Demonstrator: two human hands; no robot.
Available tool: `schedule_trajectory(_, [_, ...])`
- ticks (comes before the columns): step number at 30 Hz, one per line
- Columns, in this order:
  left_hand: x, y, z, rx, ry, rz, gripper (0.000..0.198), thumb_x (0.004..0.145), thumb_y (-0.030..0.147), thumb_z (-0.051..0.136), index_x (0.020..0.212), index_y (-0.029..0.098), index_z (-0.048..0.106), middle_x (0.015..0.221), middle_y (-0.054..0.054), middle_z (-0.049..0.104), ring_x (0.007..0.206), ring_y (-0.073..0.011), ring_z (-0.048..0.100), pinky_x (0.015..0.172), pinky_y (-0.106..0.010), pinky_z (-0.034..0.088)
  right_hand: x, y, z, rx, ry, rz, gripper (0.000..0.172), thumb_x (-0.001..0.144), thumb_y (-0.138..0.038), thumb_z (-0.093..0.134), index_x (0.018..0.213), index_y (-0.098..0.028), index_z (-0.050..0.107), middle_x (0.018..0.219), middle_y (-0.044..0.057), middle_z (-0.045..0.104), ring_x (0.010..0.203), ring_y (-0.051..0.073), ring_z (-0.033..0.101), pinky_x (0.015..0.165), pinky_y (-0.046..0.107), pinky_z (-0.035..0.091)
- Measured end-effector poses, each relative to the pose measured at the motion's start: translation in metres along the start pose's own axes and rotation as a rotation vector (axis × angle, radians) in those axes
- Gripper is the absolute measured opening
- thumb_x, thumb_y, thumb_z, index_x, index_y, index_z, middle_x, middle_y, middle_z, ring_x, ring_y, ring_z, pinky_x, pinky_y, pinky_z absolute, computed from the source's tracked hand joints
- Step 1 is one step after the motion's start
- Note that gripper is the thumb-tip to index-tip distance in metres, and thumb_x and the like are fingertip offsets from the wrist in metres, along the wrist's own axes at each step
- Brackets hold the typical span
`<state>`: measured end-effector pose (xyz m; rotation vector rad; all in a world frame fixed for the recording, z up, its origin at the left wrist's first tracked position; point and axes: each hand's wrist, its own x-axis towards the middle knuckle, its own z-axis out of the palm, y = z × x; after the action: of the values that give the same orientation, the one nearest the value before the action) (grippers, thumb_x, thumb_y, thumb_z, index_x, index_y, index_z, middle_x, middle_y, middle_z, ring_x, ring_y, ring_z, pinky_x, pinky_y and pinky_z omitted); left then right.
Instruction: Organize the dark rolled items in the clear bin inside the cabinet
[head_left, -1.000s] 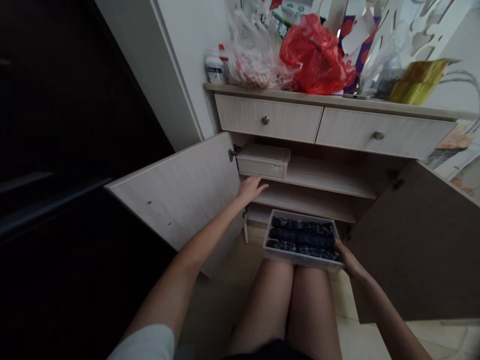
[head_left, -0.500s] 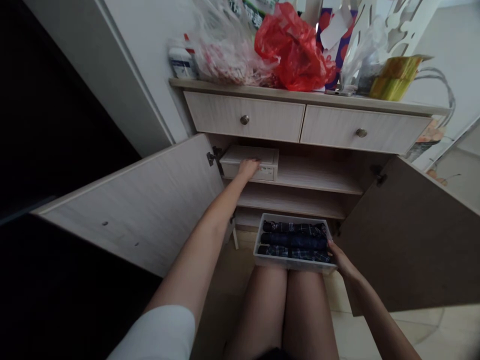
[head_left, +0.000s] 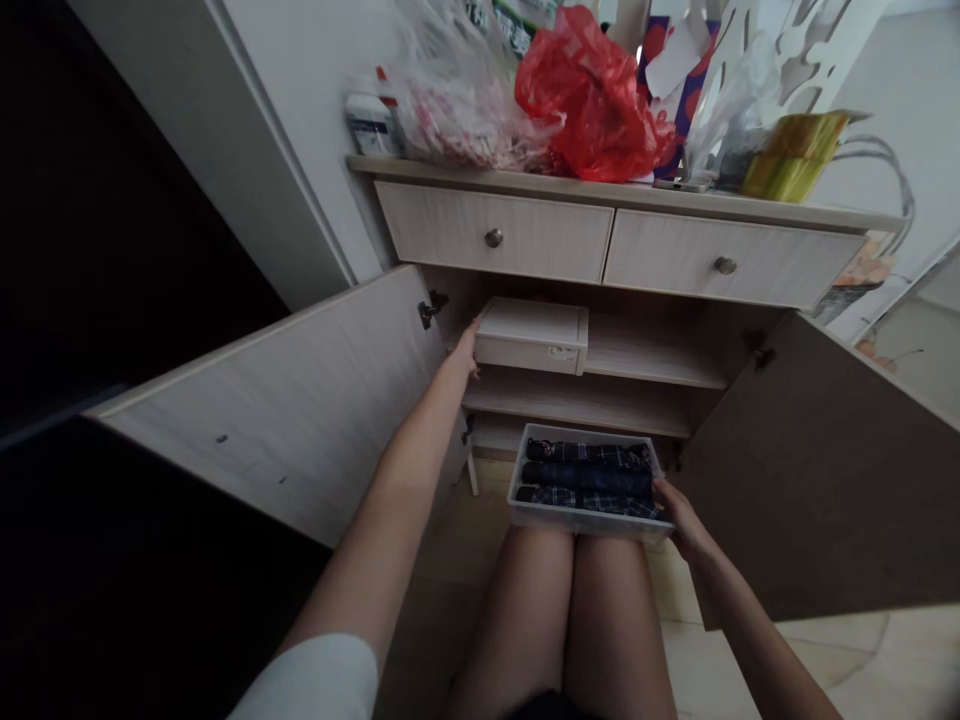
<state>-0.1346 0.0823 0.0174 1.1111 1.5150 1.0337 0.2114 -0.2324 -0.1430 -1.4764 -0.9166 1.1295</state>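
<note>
A white lidded box (head_left: 529,335) with a small label sits on the cabinet's upper shelf, its front at the shelf edge. My left hand (head_left: 468,350) is closed around its left end, some fingers low by the front corner. A clear plastic bin (head_left: 592,522) rests on my knees, holding dark folded umbrellas (head_left: 589,480), some of them plaid, laid side by side. My right hand (head_left: 677,512) grips the bin's right end, thumb over the rim and the other fingers mostly hidden beneath.
Cabinet doors stand open on the left (head_left: 300,400) and right (head_left: 817,470). Two closed drawers (head_left: 495,215) lie above the shelves (head_left: 645,350). A red plastic bag (head_left: 592,100), a clear bag (head_left: 465,110) and a white bottle (head_left: 371,125) crowd the top.
The white box has shifted right along the shelf. My left hand has gone from its front and top to its left end. The bin and my right hand stay nearly the same.
</note>
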Motion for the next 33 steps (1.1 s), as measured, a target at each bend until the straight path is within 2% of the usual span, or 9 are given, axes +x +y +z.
schedule_trajectory(2, [0.0, -0.004, -0.003, -0.137, -0.017, -0.179, 0.077, 0.09, 0.065, 0.042, 0.146, 0.013, 0.039, 0.125, -0.026, 0.057, 0.11, -0.037, 0.063, 0.086, -0.049, 0.052, -0.001, -0.001, 0.002, 0.084, 0.033, 0.081, 0.052, 0.073, -0.065, 0.06, 0.099, -0.02, 0.066, 0.098, 0.008, 0.074, 0.083, 0.028, 0.072, 0.068, 0.037, 0.057])
schedule_trajectory(4, [-0.005, -0.008, -0.004, -0.286, 0.022, -0.261, 0.071, 0.09, 0.06, 0.049, 0.145, 0.017, 0.042, 0.121, -0.02, 0.06, 0.104, -0.0309, 0.065, 0.083, -0.042, 0.054, -0.003, -0.002, -0.001, 0.127, 0.066, 0.128, 0.048, 0.071, -0.062, 0.061, 0.096, -0.021, 0.065, 0.095, 0.007, 0.075, 0.078, 0.027, 0.071, 0.065, 0.036, 0.056])
schedule_trajectory(7, [-0.018, -0.017, -0.018, -0.385, 0.091, -0.235, 0.063, 0.09, 0.057, 0.053, 0.141, 0.021, 0.046, 0.115, -0.015, 0.062, 0.097, -0.0259, 0.067, 0.083, -0.039, 0.055, -0.007, -0.006, -0.018, 0.125, 0.124, 0.134, 0.044, 0.072, -0.062, 0.056, 0.09, -0.023, 0.065, 0.089, 0.007, 0.075, 0.075, 0.028, 0.071, 0.062, 0.038, 0.056])
schedule_trajectory(10, [-0.039, -0.031, -0.048, -0.436, 0.123, -0.263, 0.063, 0.086, 0.059, 0.058, 0.137, 0.022, 0.05, 0.107, -0.014, 0.064, 0.093, -0.0275, 0.067, 0.08, -0.041, 0.057, -0.007, -0.014, -0.047, 0.106, 0.204, 0.075, 0.044, 0.073, -0.062, 0.053, 0.087, -0.023, 0.068, 0.082, 0.007, 0.075, 0.08, 0.031, 0.071, 0.064, 0.04, 0.058])
schedule_trajectory(13, [-0.065, -0.046, -0.076, -0.478, 0.148, -0.307, 0.068, 0.082, 0.06, 0.064, 0.136, 0.022, 0.051, 0.104, -0.015, 0.065, 0.093, -0.0302, 0.067, 0.078, -0.042, 0.059, 0.003, -0.028, -0.071, 0.137, 0.354, -0.009, 0.042, 0.071, -0.058, 0.057, 0.09, -0.022, 0.069, 0.082, 0.006, 0.075, 0.083, 0.03, 0.071, 0.065, 0.039, 0.058])
schedule_trajectory(16, [-0.093, -0.058, -0.089, -0.512, 0.146, -0.328, 0.071, 0.081, 0.059, 0.066, 0.139, 0.023, 0.048, 0.107, -0.016, 0.063, 0.093, -0.03, 0.068, 0.079, -0.042, 0.059, 0.018, -0.042, -0.077, 0.222, 0.49, -0.047, 0.044, 0.069, -0.055, 0.062, 0.095, -0.02, 0.068, 0.086, 0.004, 0.075, 0.083, 0.027, 0.071, 0.066, 0.036, 0.059])
schedule_trajectory(20, [-0.123, -0.068, -0.083, -0.523, 0.129, -0.34, 0.068, 0.084, 0.054, 0.064, 0.141, 0.022, 0.046, 0.11, -0.015, 0.061, 0.089, -0.0268, 0.068, 0.077, -0.039, 0.06, 0.035, -0.06, -0.064, 0.309, 0.518, -0.1, 0.049, 0.067, -0.052, 0.066, 0.1, -0.017, 0.069, 0.089, 0.003, 0.075, 0.084, 0.023, 0.07, 0.07, 0.033, 0.058])
schedule_trajectory(24, [-0.14, -0.072, -0.072, -0.527, 0.111, -0.303, 0.058, 0.089, 0.05, 0.058, 0.139, 0.022, 0.048, 0.107, -0.013, 0.063, 0.083, -0.0234, 0.068, 0.075, -0.035, 0.06, 0.04, -0.072, -0.053, 0.266, 0.484, -0.154, 0.045, 0.066, -0.051, 0.068, 0.095, -0.017, 0.069, 0.09, 0.004, 0.075, 0.091, 0.025, 0.07, 0.073, 0.033, 0.058])
schedule_trajectory(33, [-0.152, -0.079, -0.065, -0.542, 0.155, -0.307, 0.058, 0.088, 0.051, 0.06, 0.138, 0.024, 0.048, 0.106, -0.011, 0.065, 0.083, -0.0228, 0.067, 0.072, -0.033, 0.059, 0.038, -0.091, -0.042, 0.239, 0.247, -0.038, 0.041, 0.068, -0.05, 0.068, 0.095, -0.019, 0.069, 0.093, 0.007, 0.075, 0.093, 0.028, 0.071, 0.073, 0.035, 0.06])
